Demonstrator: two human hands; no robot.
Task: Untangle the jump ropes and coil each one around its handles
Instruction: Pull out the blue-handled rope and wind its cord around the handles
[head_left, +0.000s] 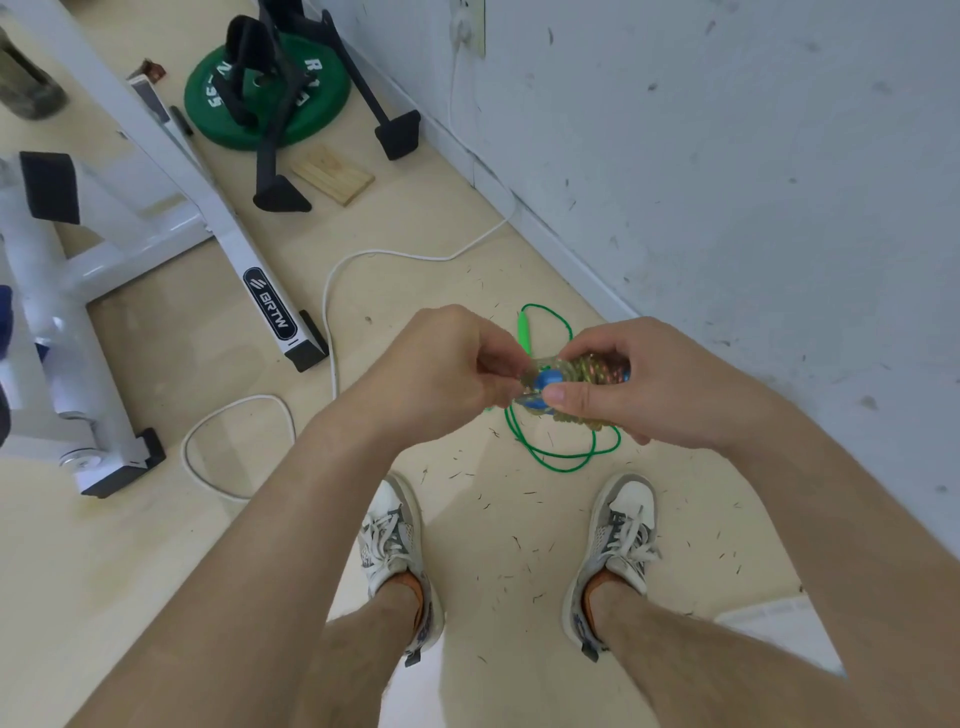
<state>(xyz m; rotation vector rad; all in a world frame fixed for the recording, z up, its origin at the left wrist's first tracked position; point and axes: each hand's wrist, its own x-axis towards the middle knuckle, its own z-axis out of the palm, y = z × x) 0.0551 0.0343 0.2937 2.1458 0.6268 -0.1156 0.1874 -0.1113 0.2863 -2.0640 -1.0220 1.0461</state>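
Jump ropes, two in view. The glitter rope (587, 374) is held up in front of us, wound in tight turns round its blue handles (543, 383). The green rope (561, 458) lies loose on the floor (467, 519) under the hands, near the wall (727, 156), not yet coiled.

The right hand (660, 384) grips the wound bundle, thumb across the front. The left hand (441, 369) has curled fingers pinching at the blue-handle end. Whether it pinches rope tail or handle, we cannot tell.

We judge the step to be finishing this wrap. To do it well:
- clamp with the right hand so the turns don't slacken
- pull the last bit taut
- tuck the tail under a turn
- check that the handles sit side by side before letting go

The green rope comes next.

Writing: "BRTW" on a black label on the white bench frame (218, 218). The green weight plate (327, 93) has white lettering partly covered by black straps. We read "R1" and maybe "35"; the rest is not legible.
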